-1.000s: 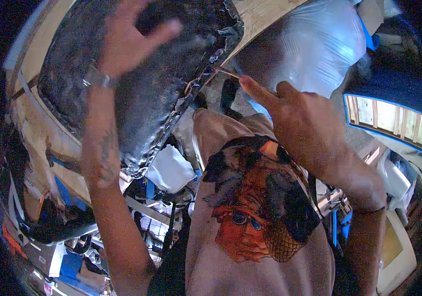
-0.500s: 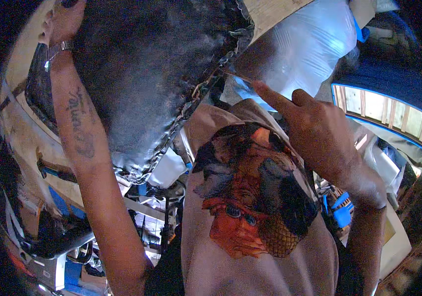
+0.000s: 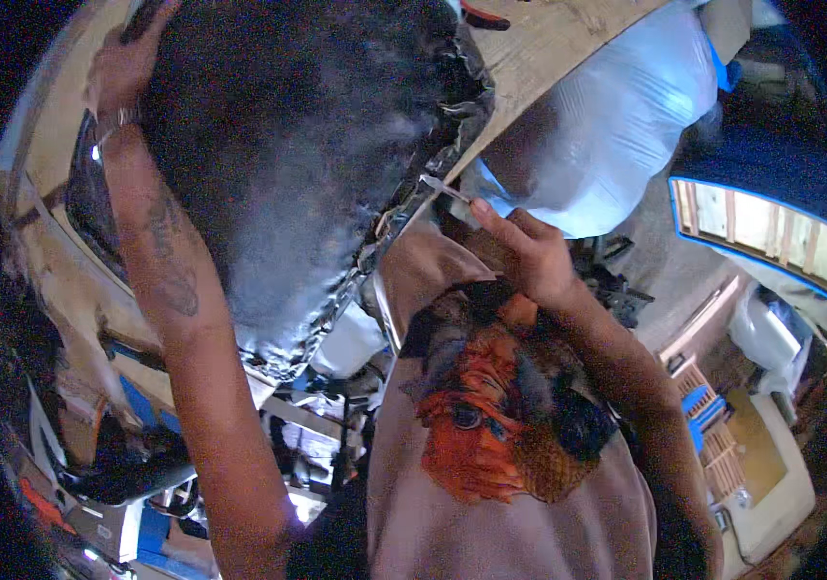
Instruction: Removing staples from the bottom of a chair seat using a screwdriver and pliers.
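Left hand [image 3: 128,68] lies flat, fingers spread, steadying the big black leather cushion cover [image 3: 288,155] overhead. Right hand [image 3: 525,256] pinches a thin needle-like tool [image 3: 442,187] at its laced edge [image 3: 404,217]. Lower edge looks stitched; upper stretch likely remains.

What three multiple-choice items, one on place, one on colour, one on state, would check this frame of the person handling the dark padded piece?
1. Where is the left hand?
A. on the upper left edge of the dark padded piece
B. on the shirt
C. on the blue-framed window

2. What colour dominates the print on the person's shirt?
A. green
B. orange-red
C. yellow

3. What is the right hand doing?
A. hanging open and empty
B. pinching a thin needle-like tool at the padded piece's stitched edge
C. gripping a hammer

Answers: 1 A, the hand rests at the piece's top left corner. 2 B, the print is mostly orange-red. 3 B, the fingers pinch the thin tool beside the laced edge.
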A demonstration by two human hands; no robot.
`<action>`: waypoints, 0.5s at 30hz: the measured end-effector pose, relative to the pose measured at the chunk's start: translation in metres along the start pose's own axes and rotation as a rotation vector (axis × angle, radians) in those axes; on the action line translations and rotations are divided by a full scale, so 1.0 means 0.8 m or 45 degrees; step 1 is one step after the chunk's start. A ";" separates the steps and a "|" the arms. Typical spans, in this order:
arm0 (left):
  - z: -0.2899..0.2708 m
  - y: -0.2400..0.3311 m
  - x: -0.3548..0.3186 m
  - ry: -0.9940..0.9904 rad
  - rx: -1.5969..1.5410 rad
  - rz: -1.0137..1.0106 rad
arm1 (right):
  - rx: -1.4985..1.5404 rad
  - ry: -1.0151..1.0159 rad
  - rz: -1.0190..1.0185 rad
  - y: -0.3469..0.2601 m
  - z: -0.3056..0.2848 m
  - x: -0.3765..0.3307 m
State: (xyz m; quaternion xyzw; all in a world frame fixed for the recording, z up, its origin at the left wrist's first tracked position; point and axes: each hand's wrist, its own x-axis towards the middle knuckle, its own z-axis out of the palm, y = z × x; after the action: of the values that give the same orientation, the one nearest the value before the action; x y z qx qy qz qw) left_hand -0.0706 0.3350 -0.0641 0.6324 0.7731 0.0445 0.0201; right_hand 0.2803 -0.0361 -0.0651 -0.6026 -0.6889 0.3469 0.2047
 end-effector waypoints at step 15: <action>0.004 0.011 -0.006 0.233 -0.137 0.255 | -0.515 -0.308 0.107 -0.055 -0.075 0.017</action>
State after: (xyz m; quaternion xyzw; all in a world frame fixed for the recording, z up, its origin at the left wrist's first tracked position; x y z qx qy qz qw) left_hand -0.0610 0.3319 -0.0666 0.6977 0.7012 0.1452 -0.0213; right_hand 0.2894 -0.0103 0.0059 -0.6136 -0.7382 0.2797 -0.0187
